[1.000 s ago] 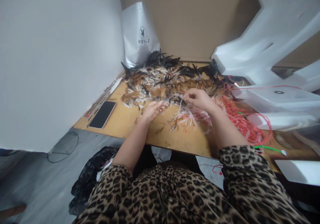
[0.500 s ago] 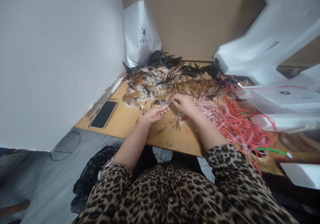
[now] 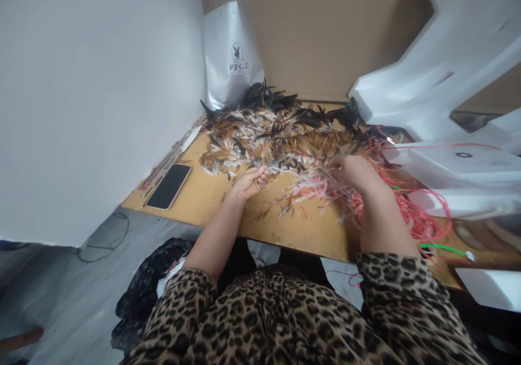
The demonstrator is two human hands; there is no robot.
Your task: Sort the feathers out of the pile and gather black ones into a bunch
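Note:
My left hand (image 3: 251, 183) is closed in a pinch over the near edge of the feather pile, with a thin pale strand (image 3: 280, 170) coming from its fingertips toward the right. Farther right, my right hand (image 3: 353, 171) is held with its fingers bent together above the tangle of pink and red strings (image 3: 325, 186). What its fingertips hold is too small and blurred to name, and I cannot tell whether the strand reaches them. Brown, cream and black feathers (image 3: 252, 132) lie heaped just beyond both hands.
A silver-white bag (image 3: 232, 83) stands behind the feathers. A phone (image 3: 169, 186) lies on the wooden table (image 3: 260, 224) at the left, beside a white panel (image 3: 101, 110). White foam pieces (image 3: 459, 159) crowd the right side, with a green strip (image 3: 443, 245) in front. A black plastic bag (image 3: 142, 289) sits below.
My right hand has moved away from my left hand to the right, over the pink strings. My left hand has stayed nearly in place, still pinched, and a pale strand now stretches out from it.

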